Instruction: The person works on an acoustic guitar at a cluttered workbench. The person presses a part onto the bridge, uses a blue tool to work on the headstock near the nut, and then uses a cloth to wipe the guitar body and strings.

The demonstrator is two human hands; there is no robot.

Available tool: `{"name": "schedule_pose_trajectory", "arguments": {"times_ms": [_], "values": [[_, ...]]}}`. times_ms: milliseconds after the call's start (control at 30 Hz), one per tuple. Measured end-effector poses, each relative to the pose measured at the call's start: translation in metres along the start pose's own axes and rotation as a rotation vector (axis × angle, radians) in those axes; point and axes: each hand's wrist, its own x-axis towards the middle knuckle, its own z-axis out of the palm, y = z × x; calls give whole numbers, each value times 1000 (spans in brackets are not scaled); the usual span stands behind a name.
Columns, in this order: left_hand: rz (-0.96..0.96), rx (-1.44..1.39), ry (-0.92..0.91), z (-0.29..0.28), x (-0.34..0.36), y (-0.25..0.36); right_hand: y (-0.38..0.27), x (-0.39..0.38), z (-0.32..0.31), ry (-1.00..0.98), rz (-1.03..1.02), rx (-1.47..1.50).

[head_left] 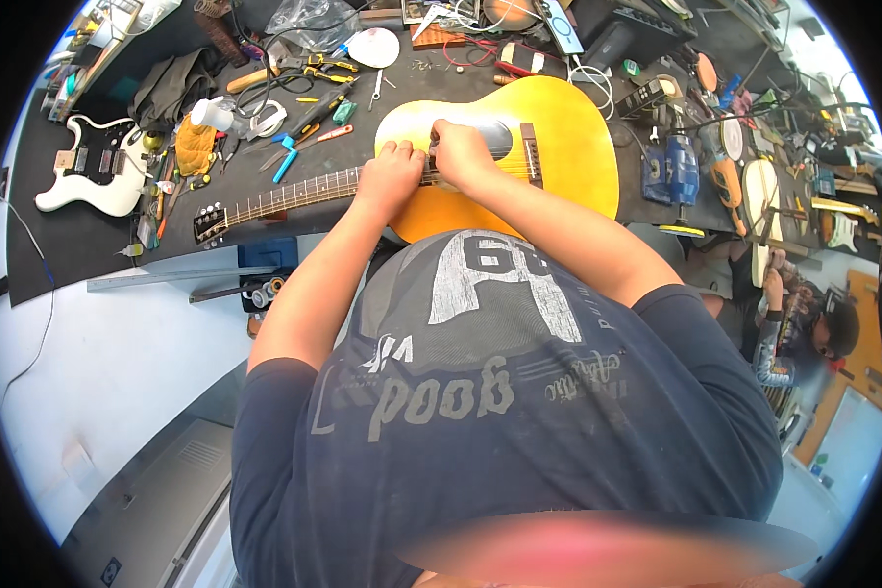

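A yellow-topped acoustic guitar (573,132) lies across the bench in front of me, its neck (309,190) running left to a dark headstock (209,223). My left hand (392,180) is closed over the neck where it meets the body, fingers curled on the far side. Just to its right, my right hand (463,157) is held above the strings by the soundhole, its fingers bent into a pinch. Whatever those fingers hold, if anything, is too small and hidden to make out. The two hands almost touch. To the right, the bridge (531,157) shows.
Beyond the neck lie a light-blue string winder (284,162), pliers (328,67) and a round white disc (373,47). A white electric guitar body (93,167) rests at far left. At right stands a blue power tool (683,169); a co-worker (804,318) is holding a guitar neck.
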Motion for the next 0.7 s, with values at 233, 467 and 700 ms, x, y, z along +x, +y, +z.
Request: {"name": "schedule_pose_trajectory", "arguments": {"times_ms": [233,467,700], "values": [[-32,-41,-36,1,-1,4,1,9,2,-47,86,-24],[-31,-3,28,6,-2,7,11,25,11,-83,193,-45],[-71,-67,-9,6,-2,7,8,14,-3,-192,72,51]]}}
